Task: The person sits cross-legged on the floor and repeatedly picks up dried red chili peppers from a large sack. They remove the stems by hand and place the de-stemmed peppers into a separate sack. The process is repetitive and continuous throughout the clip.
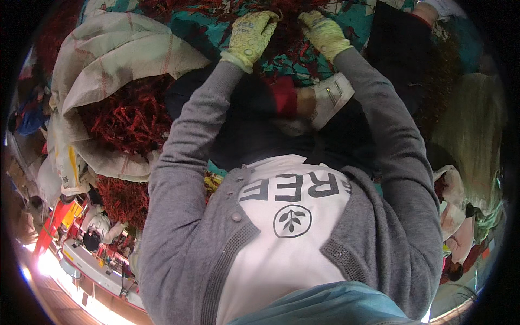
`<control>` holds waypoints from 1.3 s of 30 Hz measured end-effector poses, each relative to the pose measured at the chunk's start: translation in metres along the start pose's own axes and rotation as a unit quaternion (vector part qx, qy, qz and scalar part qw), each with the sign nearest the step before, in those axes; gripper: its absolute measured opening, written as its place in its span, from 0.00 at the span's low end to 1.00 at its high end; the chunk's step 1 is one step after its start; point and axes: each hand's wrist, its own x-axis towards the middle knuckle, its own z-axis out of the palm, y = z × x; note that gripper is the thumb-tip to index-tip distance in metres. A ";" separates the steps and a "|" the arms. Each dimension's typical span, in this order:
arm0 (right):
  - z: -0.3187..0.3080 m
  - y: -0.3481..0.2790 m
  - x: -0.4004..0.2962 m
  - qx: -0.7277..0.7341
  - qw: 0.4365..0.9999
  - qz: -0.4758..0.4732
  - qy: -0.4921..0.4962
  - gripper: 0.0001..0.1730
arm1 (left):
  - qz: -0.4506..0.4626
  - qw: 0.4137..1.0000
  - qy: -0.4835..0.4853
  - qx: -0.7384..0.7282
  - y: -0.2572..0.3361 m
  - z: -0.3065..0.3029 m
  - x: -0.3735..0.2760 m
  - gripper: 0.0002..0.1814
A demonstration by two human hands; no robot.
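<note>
Both of my hands wear yellow patterned work gloves and reach out over a teal sheet (pixel 278 61) strewn with dried red chili peppers (pixel 290 38). My left hand (pixel 252 37) has its fingers curled beside the dark red peppers. A short gap to the right, my right hand (pixel 324 33) also bends its fingers towards them. The fingertips of both are too shadowed to tell what they hold. Just below the hands, a white shoe (pixel 332 94) rests over the crossed legs in dark trousers. Left of my left forearm, a large woven sack (pixel 122 46) gapes around many red peppers (pixel 128 115).
Another person's limb (pixel 426 14) shows at the upper right. More red peppers (pixel 124 199) lie beneath the sack. Further sacks (pixel 467 138) stand at the right. People (pixel 95 229) are visible in the lower left background, near a long white vehicle or machine part (pixel 97 272).
</note>
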 end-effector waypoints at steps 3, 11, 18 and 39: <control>-0.035 0.002 -0.022 0.131 0.981 -0.008 0.145 0.20 | -0.074 0.962 0.011 -0.263 0.026 -0.026 -0.018 0.15; -0.111 -0.060 -0.080 0.568 0.818 0.054 -0.068 0.19 | -0.114 0.788 -0.026 -0.605 0.078 -0.013 -0.052 0.22; -0.081 -0.088 -0.118 0.642 0.766 -0.024 0.034 0.19 | -0.154 0.831 -0.122 -0.520 0.090 -0.035 -0.094 0.25; -0.100 -0.148 -0.147 0.888 0.448 0.100 0.026 0.10 | -0.275 0.609 0.003 -0.744 0.108 -0.037 -0.155 0.20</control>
